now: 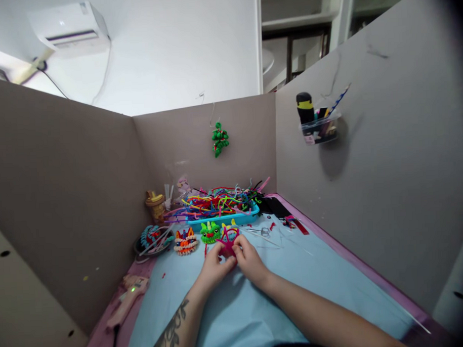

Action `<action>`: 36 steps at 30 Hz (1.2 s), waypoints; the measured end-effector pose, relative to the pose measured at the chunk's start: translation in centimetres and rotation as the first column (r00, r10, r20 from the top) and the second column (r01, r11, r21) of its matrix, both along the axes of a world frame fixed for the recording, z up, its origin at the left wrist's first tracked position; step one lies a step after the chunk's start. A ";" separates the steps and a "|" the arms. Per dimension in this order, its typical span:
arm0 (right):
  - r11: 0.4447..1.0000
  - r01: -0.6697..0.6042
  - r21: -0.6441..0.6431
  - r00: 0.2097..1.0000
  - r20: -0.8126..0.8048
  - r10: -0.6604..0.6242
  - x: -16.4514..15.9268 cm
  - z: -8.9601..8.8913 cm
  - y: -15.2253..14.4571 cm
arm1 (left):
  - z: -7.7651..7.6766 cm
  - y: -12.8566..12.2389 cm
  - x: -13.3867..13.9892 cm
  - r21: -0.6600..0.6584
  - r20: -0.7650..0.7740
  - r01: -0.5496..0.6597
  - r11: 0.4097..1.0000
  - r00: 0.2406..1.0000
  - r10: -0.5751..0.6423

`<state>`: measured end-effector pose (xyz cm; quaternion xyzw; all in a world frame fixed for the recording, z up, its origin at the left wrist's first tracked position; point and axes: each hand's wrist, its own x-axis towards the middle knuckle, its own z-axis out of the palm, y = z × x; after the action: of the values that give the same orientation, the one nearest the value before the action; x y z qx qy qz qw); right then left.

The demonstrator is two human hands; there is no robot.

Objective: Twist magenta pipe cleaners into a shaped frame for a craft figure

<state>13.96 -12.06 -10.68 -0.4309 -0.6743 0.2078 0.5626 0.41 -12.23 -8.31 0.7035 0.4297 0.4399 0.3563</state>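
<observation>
Over the middle of the blue-covered table, my left hand [215, 267] and my right hand [250, 258] hold a magenta star-shaped pipe cleaner piece [229, 243] between them. Both hands have their fingers closed on it, and its lower part is partly hidden by them. Just behind it sit a green fuzzy animal face [210, 232] and an orange and white fuzzy figure [186, 242]. A yellow and blue fuzzy piece [230, 227] shows partly behind the magenta star.
A blue tray [221, 220] heaped with coloured pipe cleaners stands at the back. Scissors [262, 231] lie right of centre, a pink glue gun [128, 298] at left. A dark bowl [154, 248] holds blue pieces. A clear bin [321, 130] hangs on the right panel.
</observation>
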 end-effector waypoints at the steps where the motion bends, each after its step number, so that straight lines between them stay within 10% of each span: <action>1: 1.000 -0.003 -0.004 1.000 -0.002 0.003 0.0 0.0 0.0 | 0.0 0.1 -0.1 -0.035 0.056 0.019 0.999 0.998 -0.017; 12: 0.992 -0.121 -0.027 0.990 -0.073 0.118 -0.2 0.7 -0.6 | -0.4 0.8 -0.4 -0.276 0.457 0.126 0.953 0.889 0.015; 36: 0.991 -0.127 -0.036 0.988 -0.088 0.124 0.0 1.0 -0.3 | 0.0 0.6 -0.4 -0.125 0.368 0.020 0.992 0.929 0.028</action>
<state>13.94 -12.34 -9.67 -0.3900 -0.6710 0.2750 0.5675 0.01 -11.65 -8.35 0.5833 0.3834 0.5370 0.4738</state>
